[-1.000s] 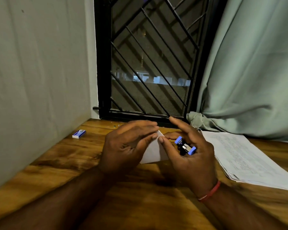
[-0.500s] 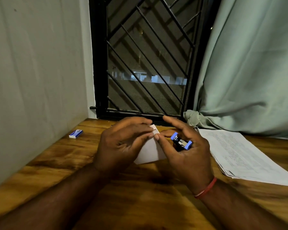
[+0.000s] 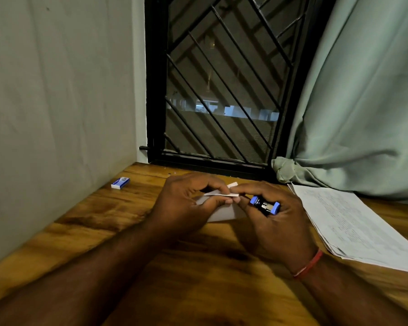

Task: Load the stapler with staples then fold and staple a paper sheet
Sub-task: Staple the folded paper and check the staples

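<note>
Paper sheet (image 3: 222, 214) now pinched flatter at its far corner between my left hand (image 3: 186, 203) and right hand (image 3: 272, 220) fingertips, mini stapler (image 3: 265, 205) still clenched in right palm above table centre: fold nearly creased, stapling next.

hands: two — left (image 3: 186, 203), right (image 3: 271, 220)
stapler (image 3: 265, 205): one
folded paper (image 3: 222, 214): one
staple box (image 3: 120, 183): one
paper stack (image 3: 353, 222): one

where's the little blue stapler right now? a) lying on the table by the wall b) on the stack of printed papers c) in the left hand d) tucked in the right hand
d: the stapler sits tucked in the right hand, whose fingertips also pinch the folded paper together with the left hand.
</note>
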{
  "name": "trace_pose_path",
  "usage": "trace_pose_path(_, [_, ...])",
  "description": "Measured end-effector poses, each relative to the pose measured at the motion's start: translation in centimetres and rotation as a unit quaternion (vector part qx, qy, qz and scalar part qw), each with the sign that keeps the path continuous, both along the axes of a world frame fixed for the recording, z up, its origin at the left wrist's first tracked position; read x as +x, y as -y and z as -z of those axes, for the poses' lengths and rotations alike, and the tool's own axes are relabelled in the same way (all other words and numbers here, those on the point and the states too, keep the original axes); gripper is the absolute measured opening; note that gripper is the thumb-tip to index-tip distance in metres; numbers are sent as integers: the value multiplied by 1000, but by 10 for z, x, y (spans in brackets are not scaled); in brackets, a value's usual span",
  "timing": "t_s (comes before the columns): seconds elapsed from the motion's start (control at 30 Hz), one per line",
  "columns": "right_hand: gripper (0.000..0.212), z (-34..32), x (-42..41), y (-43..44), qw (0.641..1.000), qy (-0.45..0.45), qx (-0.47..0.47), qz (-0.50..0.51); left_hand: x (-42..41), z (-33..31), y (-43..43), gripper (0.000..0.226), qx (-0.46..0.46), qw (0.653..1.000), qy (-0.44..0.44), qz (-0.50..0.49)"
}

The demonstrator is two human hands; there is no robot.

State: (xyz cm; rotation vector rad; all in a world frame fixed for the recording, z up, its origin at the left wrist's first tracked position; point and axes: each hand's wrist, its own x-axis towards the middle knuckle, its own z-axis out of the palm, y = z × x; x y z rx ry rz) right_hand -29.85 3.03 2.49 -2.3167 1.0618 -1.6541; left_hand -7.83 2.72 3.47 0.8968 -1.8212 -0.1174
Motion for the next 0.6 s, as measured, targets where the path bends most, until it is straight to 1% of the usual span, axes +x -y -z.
trace_pose_path(0.07, [18,-1,-2,0,1000,2,13,10,1,0,-1,20,-33,999,23,6])
trace_pose_path(0.13, [16,-1,-2,0,1000,11,16,22,2,-1,0,20,-44,998,44,16])
trace_pose_path(0.23, [10,-1,-2,0,998,44,33,37,4,-1,3,24,-17,998,65,16])
trace_pose_path(0.33, [8,0,-6,4,994,77,60,45,6,0,7,25,25,999,47,7])
trace_pose_path(0.47, [10,4,-11,12,989,110,85,57,9,3,10,20,52,999,6,9])
trace_pose_path(0.6, [7,7,-14,19,981,144,111,64,10,4,11,20,86,996,-18,15])
